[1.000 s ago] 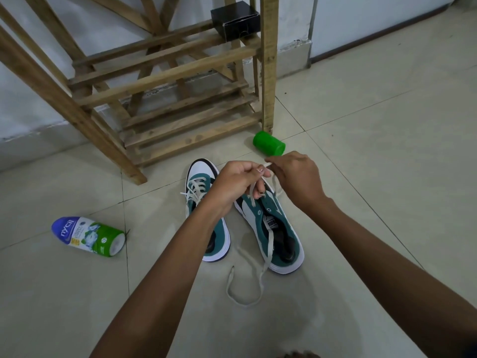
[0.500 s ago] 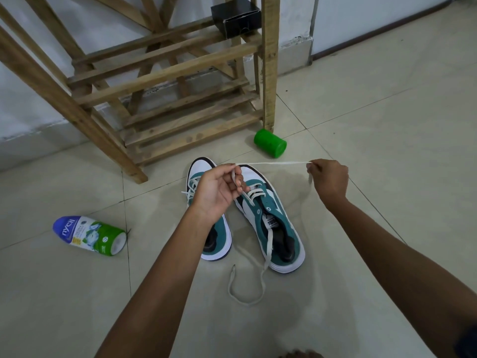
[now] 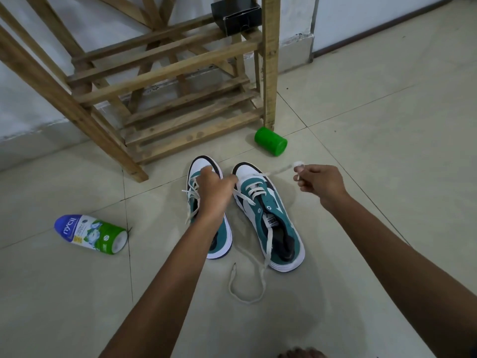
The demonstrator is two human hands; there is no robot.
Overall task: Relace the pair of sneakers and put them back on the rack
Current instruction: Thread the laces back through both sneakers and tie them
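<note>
While right hand [image 3: 318, 183] pinches taut lace [image 3: 280, 170], left hand [image 3: 215, 188] steadies right sneaker [image 3: 268, 215]; lacing step; next: thread following eyelet.

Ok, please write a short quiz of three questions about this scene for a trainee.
1. True or false: the green cap stands on the rack.
2. Which hand pinches the lace end: A left, B right?
3. Fill in: the bottle lies on the ____.

Key: 1 false, it lies on the floor. 2 B, the right hand; the left hand is at the right sneaker. 3 floor.
</note>
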